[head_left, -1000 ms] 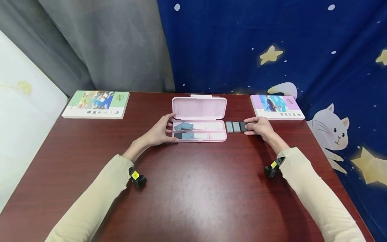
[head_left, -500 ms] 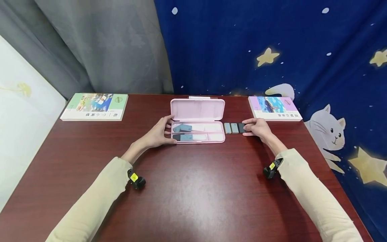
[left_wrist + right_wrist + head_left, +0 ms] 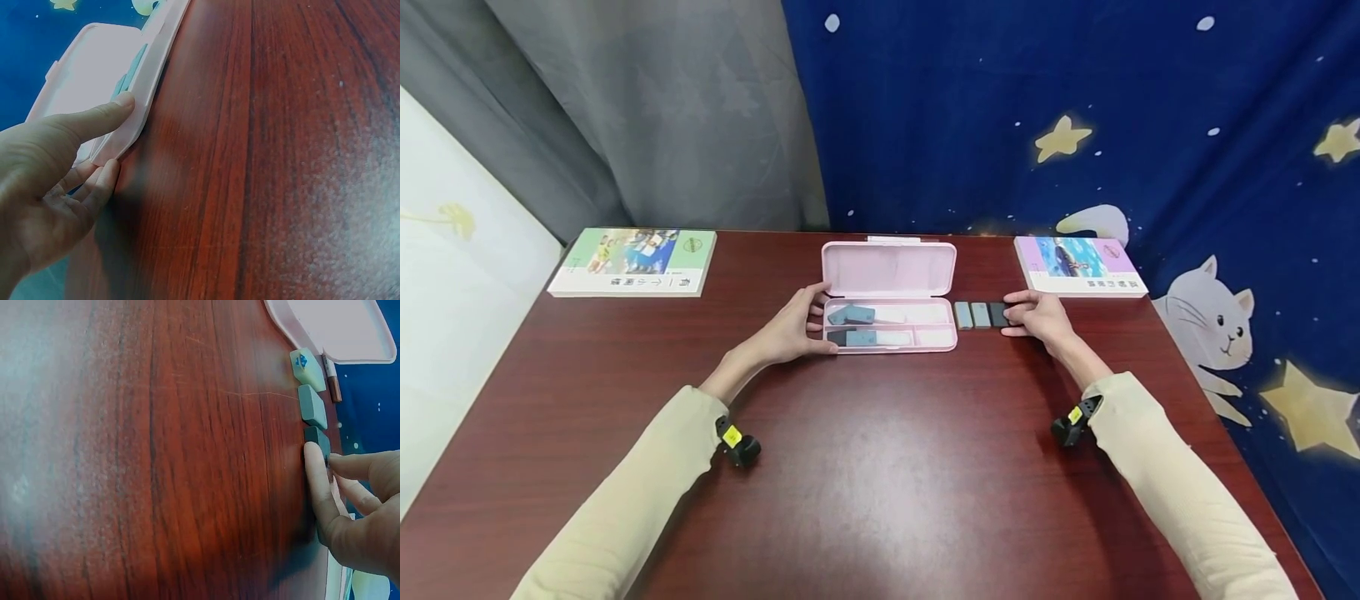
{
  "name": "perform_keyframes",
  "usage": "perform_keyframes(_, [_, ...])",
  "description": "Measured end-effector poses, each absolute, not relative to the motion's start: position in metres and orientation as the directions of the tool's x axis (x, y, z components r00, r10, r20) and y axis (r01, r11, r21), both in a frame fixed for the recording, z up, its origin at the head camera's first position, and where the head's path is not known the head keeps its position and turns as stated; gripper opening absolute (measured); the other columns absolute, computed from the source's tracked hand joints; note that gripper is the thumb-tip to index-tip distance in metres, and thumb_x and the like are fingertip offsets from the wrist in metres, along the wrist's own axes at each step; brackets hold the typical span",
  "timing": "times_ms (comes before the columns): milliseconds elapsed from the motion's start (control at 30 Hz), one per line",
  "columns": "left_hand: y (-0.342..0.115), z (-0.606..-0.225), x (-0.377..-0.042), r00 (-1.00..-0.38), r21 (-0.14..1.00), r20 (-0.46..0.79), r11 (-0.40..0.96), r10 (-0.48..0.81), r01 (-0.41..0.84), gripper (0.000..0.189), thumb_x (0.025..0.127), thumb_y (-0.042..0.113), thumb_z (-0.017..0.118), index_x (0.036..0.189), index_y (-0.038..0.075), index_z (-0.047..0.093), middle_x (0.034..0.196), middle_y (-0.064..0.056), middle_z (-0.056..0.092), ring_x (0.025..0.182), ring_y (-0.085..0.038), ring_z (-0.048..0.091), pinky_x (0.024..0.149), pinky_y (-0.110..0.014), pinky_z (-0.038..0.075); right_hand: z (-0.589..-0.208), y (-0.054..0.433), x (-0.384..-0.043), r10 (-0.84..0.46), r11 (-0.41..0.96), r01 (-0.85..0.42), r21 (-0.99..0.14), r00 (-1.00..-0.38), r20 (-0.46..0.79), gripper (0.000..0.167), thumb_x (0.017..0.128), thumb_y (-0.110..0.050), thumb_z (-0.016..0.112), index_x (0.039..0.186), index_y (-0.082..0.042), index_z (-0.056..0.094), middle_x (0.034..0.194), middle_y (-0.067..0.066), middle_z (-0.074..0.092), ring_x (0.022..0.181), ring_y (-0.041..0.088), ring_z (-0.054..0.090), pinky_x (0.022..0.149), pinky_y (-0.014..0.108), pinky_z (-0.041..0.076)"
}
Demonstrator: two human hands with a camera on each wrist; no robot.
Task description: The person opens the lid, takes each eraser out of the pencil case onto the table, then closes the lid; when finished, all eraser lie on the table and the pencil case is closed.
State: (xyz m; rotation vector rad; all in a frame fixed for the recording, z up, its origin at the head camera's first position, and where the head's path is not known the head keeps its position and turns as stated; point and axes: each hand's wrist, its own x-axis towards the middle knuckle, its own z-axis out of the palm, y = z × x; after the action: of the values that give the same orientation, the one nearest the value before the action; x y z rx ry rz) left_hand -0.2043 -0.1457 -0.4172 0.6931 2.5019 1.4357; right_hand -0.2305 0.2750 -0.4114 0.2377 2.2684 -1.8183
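Observation:
An open pink pencil case (image 3: 936, 325) lies on the table with its lid raised toward the back. Inside its left part are blue-grey erasers (image 3: 861, 337) and a black one (image 3: 837, 337). My left hand (image 3: 793, 327) grips the case's left end, thumb at the front edge and fingers round the end. To the right of the case stand two pale blue-grey erasers (image 3: 981, 315) and a black eraser (image 3: 997, 314) in a row. My right hand (image 3: 1041, 319) pinches the black eraser, partly hiding it; in the right wrist view small gaps separate the erasers (image 3: 312, 407).
A green-covered book (image 3: 632, 262) lies at the back left, and a purple-covered book (image 3: 1081, 267) sits at the back right, just beyond my right hand. Behind the lid lies a marker (image 3: 332, 378). Curtains (image 3: 925, 125) hang along the table's far edge.

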Motion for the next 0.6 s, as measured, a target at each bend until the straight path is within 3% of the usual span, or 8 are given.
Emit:
perform_keyframes(300, [-0.146,-0.416,-0.204,-0.873,0.851,0.083,0.423,0.480,0.313,0.104,0.069,0.004,0.087,0.149,-0.002,0.020,0.132,-0.023,0.036,0.115,-0.034,0.044,0.094,-0.045,0.048,-0.404,0.270,-0.228,-0.045,0.253,0.212,-0.944,-0.972,-0.230,0.027,0.088,0.006,0.056,0.115,0.008,0.056,0.083,0.008,0.060,0.068,0.011,0.065,0.066,0.032,0.058])
perform_keyframes(600, [-0.145,-0.417,-0.206,-0.880,0.847,0.069,0.439,0.471,0.301,0.104,0.069,0.005,0.087,0.149,0.000,0.021,0.132,-0.020,0.037,0.114,-0.031,0.044,0.094,-0.042,0.049,-0.388,0.234,-0.225,-0.078,0.303,0.171,-0.937,-0.976,-0.203,0.032,0.092,0.008,0.055,0.123,0.015,0.052,0.096,0.022,0.058,0.068,0.015,0.065,0.067,0.033,0.058])
